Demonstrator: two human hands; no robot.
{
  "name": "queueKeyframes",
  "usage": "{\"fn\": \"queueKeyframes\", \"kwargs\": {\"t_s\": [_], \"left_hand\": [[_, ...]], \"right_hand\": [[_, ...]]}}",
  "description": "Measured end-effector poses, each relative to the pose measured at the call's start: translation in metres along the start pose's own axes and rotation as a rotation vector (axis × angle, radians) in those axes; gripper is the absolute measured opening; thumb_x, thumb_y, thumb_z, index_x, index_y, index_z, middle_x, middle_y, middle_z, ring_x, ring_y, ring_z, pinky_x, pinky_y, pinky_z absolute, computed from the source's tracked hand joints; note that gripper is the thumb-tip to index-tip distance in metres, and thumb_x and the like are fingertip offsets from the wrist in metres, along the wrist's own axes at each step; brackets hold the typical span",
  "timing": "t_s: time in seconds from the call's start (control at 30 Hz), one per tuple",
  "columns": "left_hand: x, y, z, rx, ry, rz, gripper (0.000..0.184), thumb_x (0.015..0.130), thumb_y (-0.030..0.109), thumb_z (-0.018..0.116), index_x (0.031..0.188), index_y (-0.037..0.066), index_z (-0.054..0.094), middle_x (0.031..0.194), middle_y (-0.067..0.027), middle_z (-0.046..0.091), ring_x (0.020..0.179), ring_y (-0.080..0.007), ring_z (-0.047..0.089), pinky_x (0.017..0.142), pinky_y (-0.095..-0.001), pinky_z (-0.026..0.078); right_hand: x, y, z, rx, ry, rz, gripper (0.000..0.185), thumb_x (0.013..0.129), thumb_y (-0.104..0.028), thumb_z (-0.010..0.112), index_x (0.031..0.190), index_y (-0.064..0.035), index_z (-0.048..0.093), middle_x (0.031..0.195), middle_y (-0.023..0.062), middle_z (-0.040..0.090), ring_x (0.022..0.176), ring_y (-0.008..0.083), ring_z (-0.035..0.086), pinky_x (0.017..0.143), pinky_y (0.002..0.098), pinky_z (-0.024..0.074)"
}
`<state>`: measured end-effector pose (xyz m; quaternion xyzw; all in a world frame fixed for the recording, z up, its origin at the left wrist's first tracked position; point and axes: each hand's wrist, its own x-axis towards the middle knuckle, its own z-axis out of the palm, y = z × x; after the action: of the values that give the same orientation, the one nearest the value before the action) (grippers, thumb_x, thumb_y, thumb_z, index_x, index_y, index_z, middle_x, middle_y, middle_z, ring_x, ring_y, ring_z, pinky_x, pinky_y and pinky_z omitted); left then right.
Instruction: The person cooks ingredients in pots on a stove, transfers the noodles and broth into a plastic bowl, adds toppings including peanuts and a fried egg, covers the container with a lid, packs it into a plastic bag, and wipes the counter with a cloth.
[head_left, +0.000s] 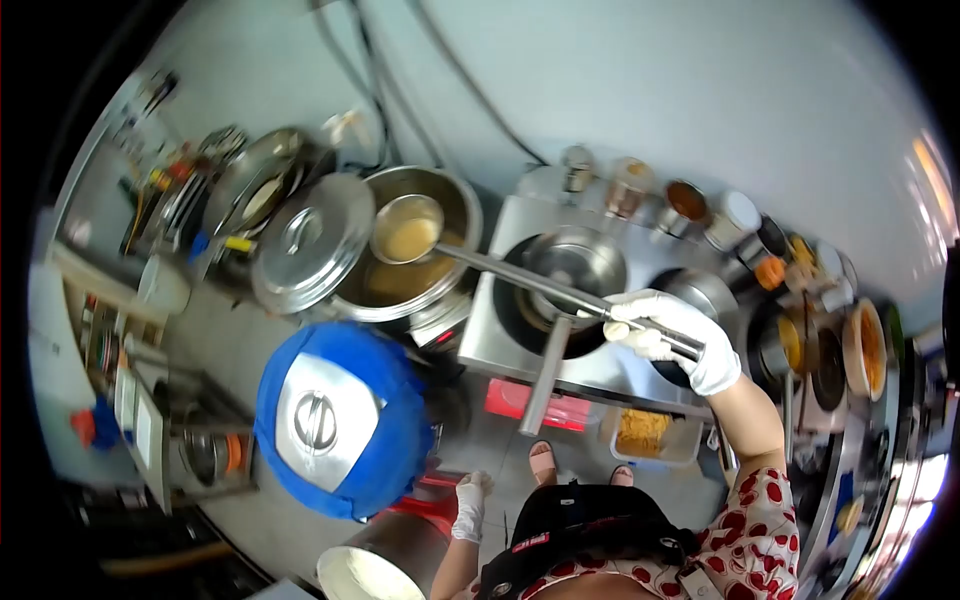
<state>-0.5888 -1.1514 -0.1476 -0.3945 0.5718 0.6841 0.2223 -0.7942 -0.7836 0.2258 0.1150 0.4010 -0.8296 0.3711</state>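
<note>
The gloved right hand (680, 335) is wrapped around the handle end of a long ladle (408, 240), whose bowl of cloudy liquid sits over a large pot (455, 205), just beyond the steel counter's (485, 332) left edge. The handle crosses above a saucepan (585, 250) near the counter's middle; jars (630, 188) line its back edge. The gloved left hand (472, 503) hangs low, apparently curled; I cannot tell whether it holds anything.

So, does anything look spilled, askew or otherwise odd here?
Only the steel lid looks askew: it sits off to the left of the big pot's opening. That seems reasonable, as the right hand holds a ladle over the pot. I can make out no spill or damage, though parts are blurred.
</note>
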Motion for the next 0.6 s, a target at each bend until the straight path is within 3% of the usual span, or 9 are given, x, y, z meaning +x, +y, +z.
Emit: {"fn": "queueKeyframes", "kwargs": {"t_s": [0.07,0.13,0.17,0.23,0.37,0.4,0.43,0.47,0.6], "left_hand": [[0.011,-0.007,-0.005,0.077,-0.028,-0.041,0.025,0.087,0.024,0.057,0.094,0.001,0.062,0.085,-0.0113,0.067,0.072,-0.0227,0.065,0.065,-0.0328,0.051],[0.005,0.008,0.008,0.246,-0.087,-0.017,0.026,0.086,0.026,0.058,0.086,0.001,0.063,0.079,-0.0105,0.067,0.070,-0.0229,0.065,0.062,-0.0324,0.051],[0.003,0.014,0.014,0.283,-0.137,0.009,0.025,0.085,0.028,0.058,0.081,0.003,0.063,0.074,-0.0092,0.065,0.066,-0.0214,0.064,0.059,-0.0312,0.050],[0.040,-0.003,-0.002,0.239,-0.389,-0.100,0.022,0.088,0.027,0.056,0.083,0.006,0.063,0.077,-0.0080,0.065,0.064,-0.0205,0.061,0.058,-0.0300,0.049],[0.018,0.000,0.028,0.603,-0.373,-0.117,0.026,0.094,0.033,0.050,0.098,0.010,0.061,0.088,-0.0058,0.065,0.074,-0.0220,0.061,0.062,-0.0329,0.049],[0.074,-0.017,0.018,1.341,-0.736,0.211,0.029,0.095,0.034,0.048,0.101,0.007,0.059,0.090,-0.0071,0.065,0.077,-0.0228,0.061,0.065,-0.0341,0.048],[0.084,-0.019,0.031,1.924,-0.924,0.835,0.033,0.096,0.035,0.046,0.104,0.005,0.058,0.093,-0.0084,0.065,0.079,-0.0236,0.061,0.067,-0.0353,0.048],[0.080,-0.025,0.033,1.907,-0.897,0.814,0.034,0.095,0.035,0.046,0.104,0.004,0.058,0.093,-0.0087,0.065,0.079,-0.0236,0.061,0.067,-0.0353,0.048],[0.032,-0.038,0.082,1.585,-0.786,0.365,0.035,0.095,0.035,0.046,0.104,0.003,0.057,0.093,-0.0099,0.064,0.080,-0.0237,0.061,0.066,-0.0356,0.048]], "right_hand": [[-0.056,0.014,0.001,0.135,-0.034,-0.026,0.030,0.091,-0.007,0.052,0.119,0.0043,0.051,0.070,0.0027,0.053,0.047,0.0044,0.045,0.034,0.0165,0.0329],[-0.106,0.037,-0.003,0.126,0.096,-0.110,0.028,0.090,-0.008,0.055,0.115,0.0030,0.053,0.072,0.0031,0.054,0.048,0.0038,0.042,0.037,0.0164,0.0310],[-0.126,0.046,-0.007,0.174,-0.022,-0.119,0.025,0.090,-0.009,0.057,0.112,0.0025,0.054,0.073,0.0034,0.054,0.049,0.0035,0.041,0.037,0.0165,0.0305],[-0.169,0.075,-0.014,0.213,0.042,-0.214,0.016,0.089,-0.009,0.058,0.102,-0.0002,0.055,0.075,0.0046,0.056,0.050,0.0034,0.041,0.038,0.0166,0.0293],[-0.263,0.124,-0.021,0.266,0.116,-0.316,0.007,0.089,-0.009,0.057,0.090,-0.0031,0.053,0.072,0.0078,0.056,0.048,0.0076,0.043,0.037,0.0204,0.0320],[-0.263,0.144,-0.041,0.279,0.106,-0.366,0.009,0.090,-0.011,0.056,0.092,-0.0028,0.054,0.072,0.0046,0.055,0.046,0.0048,0.042,0.035,0.0184,0.0304],[-0.285,0.164,-0.046,0.291,0.090,-0.414,0.011,0.092,-0.013,0.055,0.094,-0.0024,0.055,0.072,0.0014,0.053,0.045,0.0021,0.042,0.034,0.0163,0.0288],[-0.310,0.184,-0.049,0.331,0.072,-0.478,0.006,0.090,-0.007,0.052,0.087,-0.0024,0.052,0.065,0.0045,0.050,0.044,0.0076,0.039,0.035,0.0210,0.0308],[-0.425,0.256,-0.043,0.319,0.263,-0.650,0.014,0.093,-0.010,0.051,0.097,0.0023,0.053,0.069,0.0017,0.049,0.046,0.0033,0.040,0.033,0.0165,0.0311]]}}
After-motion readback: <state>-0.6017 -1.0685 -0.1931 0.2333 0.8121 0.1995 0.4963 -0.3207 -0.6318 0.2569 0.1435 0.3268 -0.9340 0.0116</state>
